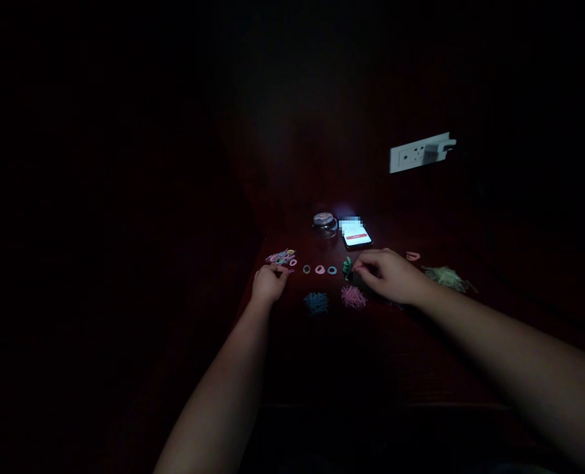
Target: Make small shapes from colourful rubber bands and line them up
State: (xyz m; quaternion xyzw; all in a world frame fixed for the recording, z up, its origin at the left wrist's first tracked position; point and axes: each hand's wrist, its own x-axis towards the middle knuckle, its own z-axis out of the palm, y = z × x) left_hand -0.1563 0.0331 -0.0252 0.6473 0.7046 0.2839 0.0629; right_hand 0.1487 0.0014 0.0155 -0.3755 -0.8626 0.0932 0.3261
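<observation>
My left hand (269,284) rests at the left of the table, its thumb and fingertips pressed together. It is just below a mixed pile of small coloured elastic bands (279,257); whatever it pinches is too small to make out. My right hand (388,273) is closed in a pinch right beside a cluster of green bands (347,266). Whether its fingertips hold one of them I cannot tell. Between the hands lie a dull ring-shaped band (306,269), a pink ring (320,269) and a blue ring (332,270) in a row.
Nearer me are a blue pile of bands (316,303) and a pink pile (354,297). A pale yellow-green pile (447,278) and a salmon band (412,256) lie right. Behind stand a small lidded jar (324,224) and a lit phone (356,234). A wall socket (410,155) holds a plug.
</observation>
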